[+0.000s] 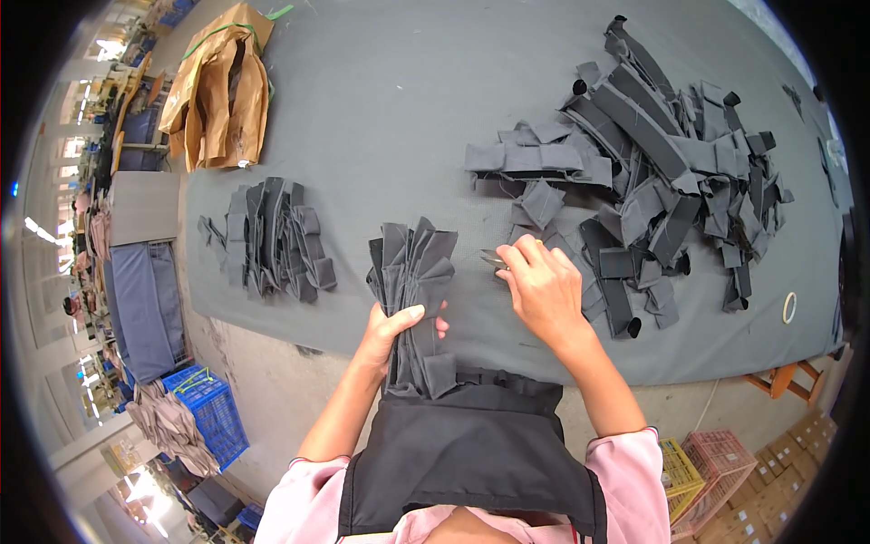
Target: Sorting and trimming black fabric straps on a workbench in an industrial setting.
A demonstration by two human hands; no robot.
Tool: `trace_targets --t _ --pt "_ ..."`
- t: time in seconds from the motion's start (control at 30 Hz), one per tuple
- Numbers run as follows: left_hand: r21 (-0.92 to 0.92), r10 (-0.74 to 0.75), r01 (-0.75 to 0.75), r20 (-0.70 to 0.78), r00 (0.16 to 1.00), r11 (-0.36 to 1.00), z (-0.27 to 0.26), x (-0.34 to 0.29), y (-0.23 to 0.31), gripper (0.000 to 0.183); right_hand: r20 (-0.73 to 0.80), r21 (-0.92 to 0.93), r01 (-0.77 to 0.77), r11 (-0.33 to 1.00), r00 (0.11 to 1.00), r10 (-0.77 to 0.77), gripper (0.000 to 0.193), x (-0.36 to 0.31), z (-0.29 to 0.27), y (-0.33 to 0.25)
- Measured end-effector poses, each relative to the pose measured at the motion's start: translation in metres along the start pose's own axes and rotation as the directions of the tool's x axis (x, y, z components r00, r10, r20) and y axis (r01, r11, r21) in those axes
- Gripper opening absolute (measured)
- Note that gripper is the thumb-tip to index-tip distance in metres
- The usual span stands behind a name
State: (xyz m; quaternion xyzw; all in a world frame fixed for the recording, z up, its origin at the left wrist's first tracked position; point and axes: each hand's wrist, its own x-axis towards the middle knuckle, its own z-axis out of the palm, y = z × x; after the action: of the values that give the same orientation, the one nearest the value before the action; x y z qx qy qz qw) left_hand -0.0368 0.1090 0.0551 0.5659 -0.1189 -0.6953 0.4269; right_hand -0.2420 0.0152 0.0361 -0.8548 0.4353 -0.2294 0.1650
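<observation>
My left hand (391, 328) is closed around a bundle of grey fabric strips (415, 272), its thumb across the front. The strips stand close together, fanning out at the top, and their lower ends hang against my black apron. To the right of the bundle, my right hand (549, 288) grips small metal thread snips (492, 259) between thumb and fingers. The blades point left toward the bundle, a short gap away from it. Most of the snips is hidden in the hand.
A loose heap of grey fabric strips (648, 145) covers the table's right side. At the left lie more strips in a neater stack (276, 240), below an open brown paper bag (222, 91). A pale ring (789, 308) rests near the right edge. Blue crate (207, 408) stands below left.
</observation>
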Motion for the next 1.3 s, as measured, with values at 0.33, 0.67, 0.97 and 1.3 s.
trace_targets --t 0.33,0.67,0.97,1.3 --pt "0.012 0.012 -0.012 0.0 1.0 1.0 0.003 0.0 0.002 0.045 0.006 0.024 0.061 0.998 0.998 -0.061 0.016 0.004 0.029 0.003" --pt "0.01 0.031 -0.031 0.011 0.999 0.999 -0.004 0.002 0.004 0.046 -0.066 0.111 -0.204 0.973 0.975 0.212 0.026 -0.024 0.003 -0.009" --pt "0.022 0.052 -0.051 -0.012 0.999 0.998 0.005 -0.001 0.01 0.048 0.092 0.013 -0.005 1.0 0.996 0.004 0.024 0.005 0.025 -0.003" --pt "-0.065 0.083 -0.08 0.041 0.996 0.995 0.002 -0.005 0.003 0.036 0.005 0.043 -0.067 0.997 0.998 0.067 0.027 -0.011 0.011 -0.016"
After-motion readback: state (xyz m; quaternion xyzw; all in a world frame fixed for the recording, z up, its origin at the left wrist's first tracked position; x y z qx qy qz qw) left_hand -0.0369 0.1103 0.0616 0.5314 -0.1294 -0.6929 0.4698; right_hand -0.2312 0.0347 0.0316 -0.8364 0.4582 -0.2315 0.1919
